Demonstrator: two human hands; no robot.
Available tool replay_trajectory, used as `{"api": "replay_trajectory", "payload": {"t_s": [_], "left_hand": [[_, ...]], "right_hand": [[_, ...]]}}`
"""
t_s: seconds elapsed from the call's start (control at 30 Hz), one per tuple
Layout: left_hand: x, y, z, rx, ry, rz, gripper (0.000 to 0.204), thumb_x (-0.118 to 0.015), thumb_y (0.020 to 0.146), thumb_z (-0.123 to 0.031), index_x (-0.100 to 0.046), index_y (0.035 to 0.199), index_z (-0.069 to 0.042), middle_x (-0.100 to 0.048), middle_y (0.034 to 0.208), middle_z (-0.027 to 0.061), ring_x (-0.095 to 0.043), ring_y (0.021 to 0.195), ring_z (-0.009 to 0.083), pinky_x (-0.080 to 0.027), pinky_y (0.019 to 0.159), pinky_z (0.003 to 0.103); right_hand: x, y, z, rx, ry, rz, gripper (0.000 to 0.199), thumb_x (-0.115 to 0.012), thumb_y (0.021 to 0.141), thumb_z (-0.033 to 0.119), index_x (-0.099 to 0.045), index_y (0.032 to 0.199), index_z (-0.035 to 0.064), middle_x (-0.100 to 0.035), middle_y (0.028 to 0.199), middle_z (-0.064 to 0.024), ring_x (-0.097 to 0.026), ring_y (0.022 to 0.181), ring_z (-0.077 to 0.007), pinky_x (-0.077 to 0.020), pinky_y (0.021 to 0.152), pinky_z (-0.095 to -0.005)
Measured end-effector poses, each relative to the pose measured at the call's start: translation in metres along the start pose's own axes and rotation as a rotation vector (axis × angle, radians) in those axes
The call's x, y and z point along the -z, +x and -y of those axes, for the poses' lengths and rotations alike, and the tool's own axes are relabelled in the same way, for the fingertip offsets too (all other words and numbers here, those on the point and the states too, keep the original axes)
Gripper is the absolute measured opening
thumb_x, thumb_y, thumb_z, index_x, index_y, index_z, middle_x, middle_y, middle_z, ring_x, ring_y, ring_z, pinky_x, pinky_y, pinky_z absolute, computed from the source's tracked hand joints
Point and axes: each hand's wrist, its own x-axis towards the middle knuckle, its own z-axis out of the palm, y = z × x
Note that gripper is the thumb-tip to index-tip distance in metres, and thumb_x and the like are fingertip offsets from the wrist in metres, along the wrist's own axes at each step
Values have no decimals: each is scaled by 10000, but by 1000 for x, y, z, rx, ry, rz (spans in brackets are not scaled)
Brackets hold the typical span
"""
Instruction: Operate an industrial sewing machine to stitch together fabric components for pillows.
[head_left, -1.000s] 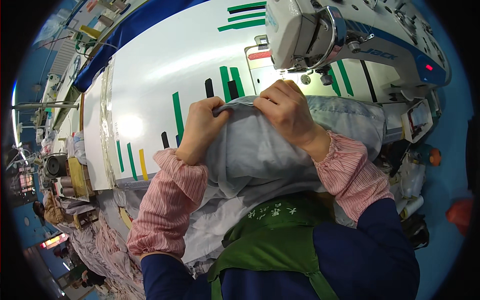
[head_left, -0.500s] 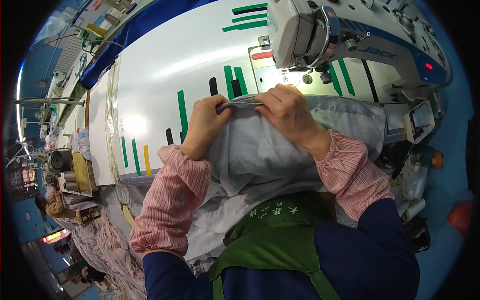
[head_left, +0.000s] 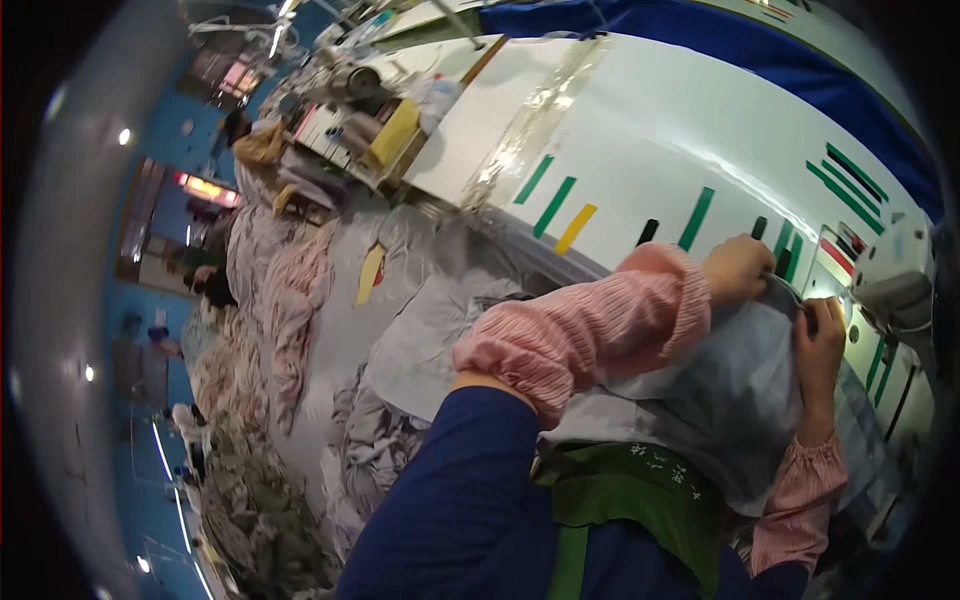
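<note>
A grey-blue cloth piece hangs over the front edge of the white sewing table and down toward my lap. My left hand is closed on the cloth's upper edge, its fingertips partly hidden. Close by on the right, my right hand pinches the same edge between thumb and fingers. Just beyond the right hand is the white head of a sewing machine, cut off by the dark rim of the picture. Both hands stay in front of the machine.
Green, black and yellow tape strips mark the tabletop. Grey cloth is heaped to my left, with pink cloth and dark olive cloth farther off. A yellow block stands by thread cones. People are in the left background.
The view has swung left and tilted, so the table and machine now lie farther right and more of the room shows. Both hands still hold the cloth's edge.
</note>
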Motion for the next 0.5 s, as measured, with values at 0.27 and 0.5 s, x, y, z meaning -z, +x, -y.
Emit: {"api": "replay_trajectory", "payload": {"t_s": [0.27, 0.5], "left_hand": [[4, 2, 9, 85, -61, -20, 180, -685, 678, -153, -726, 793, -21, -679, 780, 205, -673, 767, 363, -533, 733, 408], [7, 5, 3, 77, -36, 5, 150, -661, 653, -137, -735, 759, -60, -674, 741, 198, -675, 724, 354, -540, 717, 430]], "right_hand": [[2, -7, 18, 295, -246, -114, 123, -606, 876, 29, -597, 995, -2, -605, 893, -148, -571, 831, -342, -453, 768, -406], [91, -101, 53, 292, -580, 381, 244, -592, 804, 45, -608, 1039, -19, -560, 678, -146, -581, 575, -315, -448, 532, -402]]}}
